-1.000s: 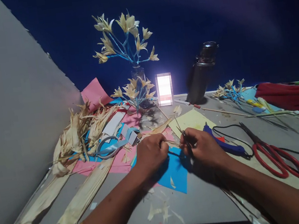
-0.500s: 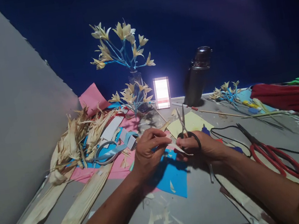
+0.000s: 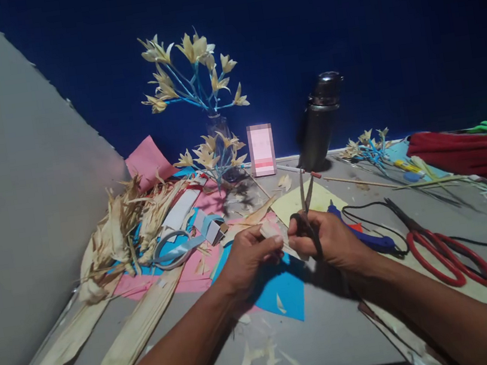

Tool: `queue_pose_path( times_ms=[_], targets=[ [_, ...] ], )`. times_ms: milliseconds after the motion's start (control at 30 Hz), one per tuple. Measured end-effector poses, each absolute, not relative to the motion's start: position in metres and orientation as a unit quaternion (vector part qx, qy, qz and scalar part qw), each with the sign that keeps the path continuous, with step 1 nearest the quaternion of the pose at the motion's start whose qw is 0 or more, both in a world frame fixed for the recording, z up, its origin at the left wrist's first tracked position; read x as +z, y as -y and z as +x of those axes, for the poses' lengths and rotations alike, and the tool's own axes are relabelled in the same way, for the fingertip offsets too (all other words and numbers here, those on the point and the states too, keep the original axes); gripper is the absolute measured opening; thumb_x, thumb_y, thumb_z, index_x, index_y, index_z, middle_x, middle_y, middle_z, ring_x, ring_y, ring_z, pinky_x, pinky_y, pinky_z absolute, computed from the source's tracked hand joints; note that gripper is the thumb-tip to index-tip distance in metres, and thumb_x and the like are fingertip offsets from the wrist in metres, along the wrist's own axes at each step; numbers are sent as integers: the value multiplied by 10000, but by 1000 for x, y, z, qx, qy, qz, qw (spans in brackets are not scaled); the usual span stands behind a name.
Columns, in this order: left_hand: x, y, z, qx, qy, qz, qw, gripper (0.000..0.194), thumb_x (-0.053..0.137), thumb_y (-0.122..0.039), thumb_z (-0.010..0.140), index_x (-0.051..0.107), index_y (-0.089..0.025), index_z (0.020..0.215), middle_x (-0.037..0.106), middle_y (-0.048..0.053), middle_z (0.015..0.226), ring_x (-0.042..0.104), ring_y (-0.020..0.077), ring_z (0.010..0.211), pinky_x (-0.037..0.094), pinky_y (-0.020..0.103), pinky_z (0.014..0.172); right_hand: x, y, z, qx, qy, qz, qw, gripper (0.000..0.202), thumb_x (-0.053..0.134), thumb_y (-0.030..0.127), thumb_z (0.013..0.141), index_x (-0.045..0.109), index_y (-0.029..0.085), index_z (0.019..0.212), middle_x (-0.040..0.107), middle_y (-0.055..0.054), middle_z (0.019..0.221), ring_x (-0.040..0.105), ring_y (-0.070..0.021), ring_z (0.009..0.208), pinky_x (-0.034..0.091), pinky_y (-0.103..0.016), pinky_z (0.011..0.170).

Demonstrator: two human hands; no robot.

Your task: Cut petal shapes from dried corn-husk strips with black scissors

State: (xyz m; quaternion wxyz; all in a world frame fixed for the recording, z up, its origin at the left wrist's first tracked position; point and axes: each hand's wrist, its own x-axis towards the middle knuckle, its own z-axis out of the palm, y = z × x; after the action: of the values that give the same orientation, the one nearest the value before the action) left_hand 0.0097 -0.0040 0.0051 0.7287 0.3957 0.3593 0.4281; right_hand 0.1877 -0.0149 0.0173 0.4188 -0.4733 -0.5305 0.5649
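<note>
My left hand (image 3: 248, 261) pinches a small pale piece of dried husk (image 3: 271, 230) between thumb and fingers, above a blue sheet (image 3: 287, 297). Close beside it, my right hand (image 3: 336, 241) grips small dark-handled scissors (image 3: 306, 198), their blades pointing up and slightly apart. The thumb and fingertips of this hand are by the husk's right edge; whether they pinch it too is hard to make out. Beneath the hands, small husk scraps (image 3: 268, 357) are scattered on the grey table (image 3: 339, 344).
Dried husks (image 3: 133, 337) are heaped on the left, near a blue ribbon roll (image 3: 174, 252). To the right lie a blue glue gun (image 3: 376, 240) and large red-handled scissors (image 3: 446, 256). Behind stand husk flowers (image 3: 195, 47) in a glass bottle and a dark flask (image 3: 321, 123).
The husk piece has been turned more upright between my hands. My left fingers have curled closer around it, and the scissors have tilted to the right.
</note>
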Motion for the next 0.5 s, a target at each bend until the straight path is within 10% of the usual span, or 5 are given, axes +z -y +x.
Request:
queue_pose_path(
  times_ms=[500],
  targets=[
    [9, 6, 5, 383, -293, 367, 796, 233, 807, -187, 598, 582, -139, 635, 590, 8, 599, 541, 115, 570, 385, 239, 583, 22, 15, 190, 621, 525, -438, 382, 363, 857, 365, 619, 594, 179, 785, 619, 8, 702, 569, -160, 662, 425, -281, 639]
  ],
)
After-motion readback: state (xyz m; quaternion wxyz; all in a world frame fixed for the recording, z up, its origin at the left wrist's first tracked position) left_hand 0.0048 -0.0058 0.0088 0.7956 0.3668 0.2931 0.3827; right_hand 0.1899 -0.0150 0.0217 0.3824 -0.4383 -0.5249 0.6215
